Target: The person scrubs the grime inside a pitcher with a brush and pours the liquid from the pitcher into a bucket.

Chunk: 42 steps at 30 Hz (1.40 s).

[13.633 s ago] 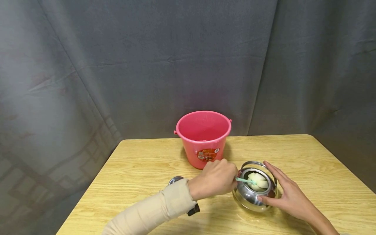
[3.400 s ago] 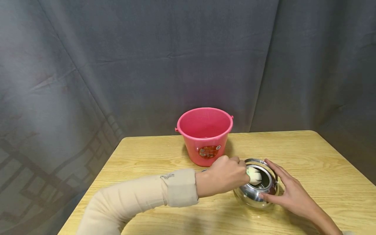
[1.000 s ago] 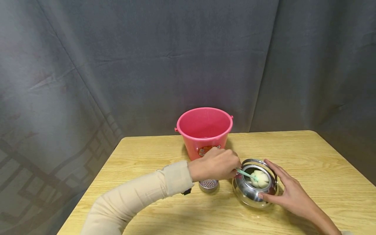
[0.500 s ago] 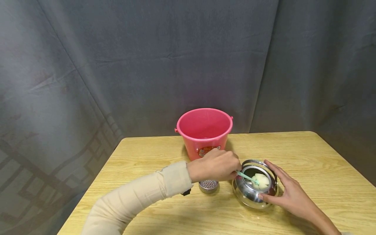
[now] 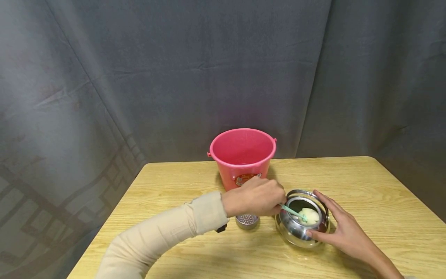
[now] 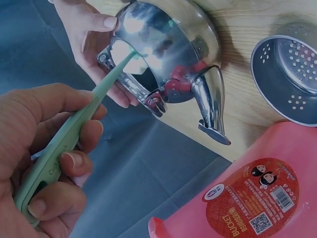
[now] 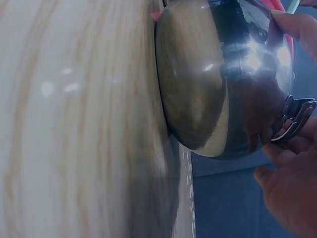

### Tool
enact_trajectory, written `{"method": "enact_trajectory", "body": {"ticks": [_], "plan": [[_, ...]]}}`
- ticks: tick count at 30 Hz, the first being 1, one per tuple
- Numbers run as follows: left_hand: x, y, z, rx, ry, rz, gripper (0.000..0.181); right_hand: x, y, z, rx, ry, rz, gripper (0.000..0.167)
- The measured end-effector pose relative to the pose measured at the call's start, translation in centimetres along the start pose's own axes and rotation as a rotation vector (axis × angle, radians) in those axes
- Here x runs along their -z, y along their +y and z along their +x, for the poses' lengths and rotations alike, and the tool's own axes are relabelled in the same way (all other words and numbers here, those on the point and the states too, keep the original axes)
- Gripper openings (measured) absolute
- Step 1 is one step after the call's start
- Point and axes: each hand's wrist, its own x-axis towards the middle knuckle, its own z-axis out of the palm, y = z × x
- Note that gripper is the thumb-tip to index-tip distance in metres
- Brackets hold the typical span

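Observation:
My left hand grips the pale green handle of a cup brush, fingers curled round it in the left wrist view. The brush's cream sponge head sits inside the mouth of a shiny steel kettle, toward the right side of the opening. With the lid off, the kettle stands on the table and its spout points to the bucket side. My right hand holds the kettle from the right, thumb near the front rim and fingers by the raised handle. The kettle's inside is mostly hidden by the sponge.
Behind the left hand stands a pink bucket with a red label. A perforated steel strainer rests on the wooden table, left of the kettle and partly under my left wrist. Grey curtain hangs behind the table.
About 3 seconds ago the left hand was closer over the kettle and hid the handle. Over the last second the sponge has sunk slightly deeper into the kettle. The right hand keeps its hold.

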Motion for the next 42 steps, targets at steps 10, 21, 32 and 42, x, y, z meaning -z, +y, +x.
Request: {"method": "enact_trajectory", "body": {"ticks": [10, 21, 32, 42], "plan": [[0.3, -0.5, 0.3, 0.004, -0.020, 0.025, 0.019, 0.0, 0.1, 0.1, -0.010, -0.012, -0.007, 0.104], [0.6, -1.2, 0.7, -0.009, -0.054, -0.030, 0.005, -0.1, 0.1, 0.1, 0.000, -0.007, -0.011, 0.104], [1.0, -1.8, 1.2, -0.052, -0.080, 0.005, 0.007, -0.2, 0.2, 0.2, 0.015, 0.002, -0.016, 0.105], [1.6, -2.1, 1.2, -0.114, -0.107, -0.012, 0.005, -0.1, 0.2, 0.2, 0.012, 0.012, -0.029, 0.105]]}}
